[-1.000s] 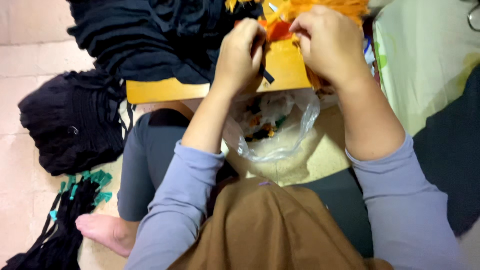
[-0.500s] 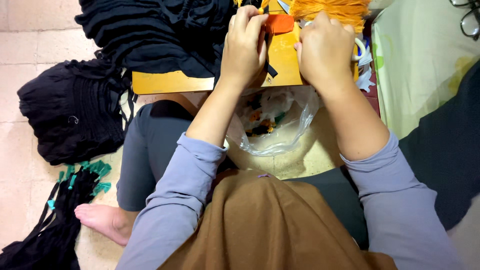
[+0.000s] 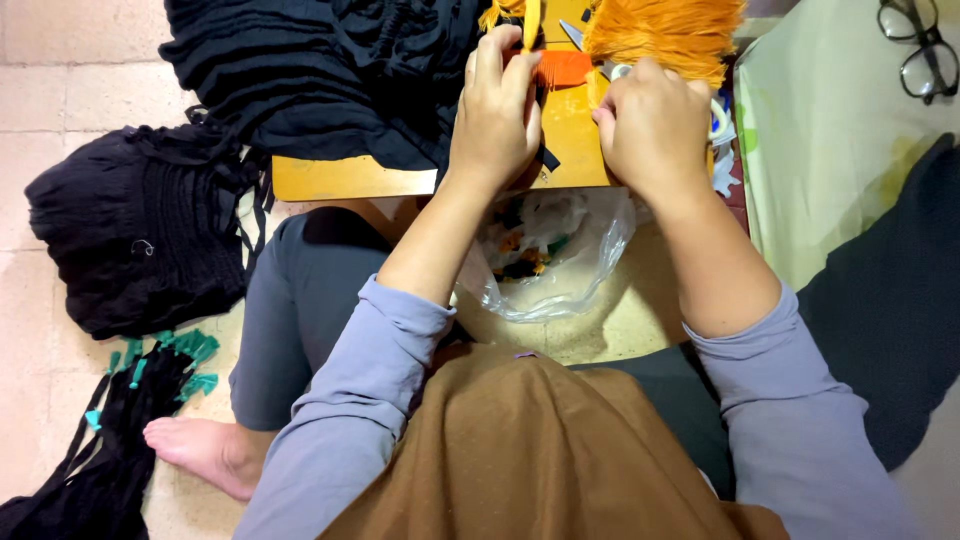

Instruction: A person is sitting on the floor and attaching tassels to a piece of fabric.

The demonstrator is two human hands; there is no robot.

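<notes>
Orange comb (image 3: 563, 68) – under left hand (image 3: 495, 115)

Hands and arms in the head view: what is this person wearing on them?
Both hands, left and right, are bare: no gloves, and no rings or watch that show. Each arm wears a soft lavender-grey long sleeve, pushed up toward the elbow, so the forearms are uncovered.

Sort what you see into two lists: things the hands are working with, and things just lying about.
In use:
left hand
right hand
orange comb
orange fringe
yellow board

Lying about:
black garments
black bundle
teal-tasselled cords
plastic bag
glasses
</notes>
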